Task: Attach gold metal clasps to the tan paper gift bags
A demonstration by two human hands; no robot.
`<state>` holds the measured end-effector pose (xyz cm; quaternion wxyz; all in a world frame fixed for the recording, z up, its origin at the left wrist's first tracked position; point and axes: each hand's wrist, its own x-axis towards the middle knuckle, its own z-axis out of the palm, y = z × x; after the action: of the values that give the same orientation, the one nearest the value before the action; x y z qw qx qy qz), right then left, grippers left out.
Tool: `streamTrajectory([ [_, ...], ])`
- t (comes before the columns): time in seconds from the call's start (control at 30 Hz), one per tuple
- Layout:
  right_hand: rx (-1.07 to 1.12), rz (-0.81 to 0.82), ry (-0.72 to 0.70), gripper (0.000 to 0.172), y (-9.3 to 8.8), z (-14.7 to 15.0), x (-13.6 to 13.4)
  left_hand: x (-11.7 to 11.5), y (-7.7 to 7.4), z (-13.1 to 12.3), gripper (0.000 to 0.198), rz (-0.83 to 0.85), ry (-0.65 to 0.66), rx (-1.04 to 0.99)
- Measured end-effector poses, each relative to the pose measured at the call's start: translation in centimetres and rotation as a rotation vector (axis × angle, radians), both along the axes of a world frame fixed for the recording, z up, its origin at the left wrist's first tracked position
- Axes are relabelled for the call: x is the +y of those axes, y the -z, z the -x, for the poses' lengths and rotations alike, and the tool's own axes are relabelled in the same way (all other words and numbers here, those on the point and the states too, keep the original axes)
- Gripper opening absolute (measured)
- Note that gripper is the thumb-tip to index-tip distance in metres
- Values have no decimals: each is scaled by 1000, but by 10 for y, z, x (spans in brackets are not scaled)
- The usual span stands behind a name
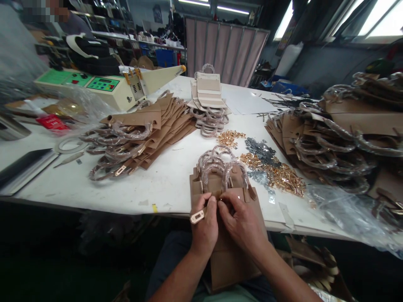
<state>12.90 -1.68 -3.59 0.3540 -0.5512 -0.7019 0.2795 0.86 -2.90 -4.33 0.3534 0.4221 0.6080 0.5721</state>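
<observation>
A brown handbag panel (pixel 233 268) with plastic-wrapped handles (pixel 209 178) lies over the table edge and my lap. My left hand (pixel 203 228) is closed near its upper middle, gripping a brown strap that has a gold clasp plate (pixel 197 216) on its end. Beside it, my right hand (pixel 242 220) is closed in a pinch, its fingertips almost meeting the left ones. A tiny glint shows at those fingertips, but the piece itself is too small to make out.
Gold metal fittings (pixel 286 179) and dark metal plates (pixel 260 149) lie in heaps on the white table (pixel 163 188). Brown bag panels are stacked left (pixel 170 126) and right (pixel 289 130). Pale bag pieces (pixel 208 90), a green-panelled machine (pixel 103 84) and another person (pixel 74 23) are farther back.
</observation>
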Motion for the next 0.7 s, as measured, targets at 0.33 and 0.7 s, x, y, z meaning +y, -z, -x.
streamTrajectory([
  [0.33,172,4,65,14,5,13,9,6,9,5,33,-1,24,44],
  [0.7,33,-192,347,20,4,-101,10,13,4,12,46,79,87,-93],
])
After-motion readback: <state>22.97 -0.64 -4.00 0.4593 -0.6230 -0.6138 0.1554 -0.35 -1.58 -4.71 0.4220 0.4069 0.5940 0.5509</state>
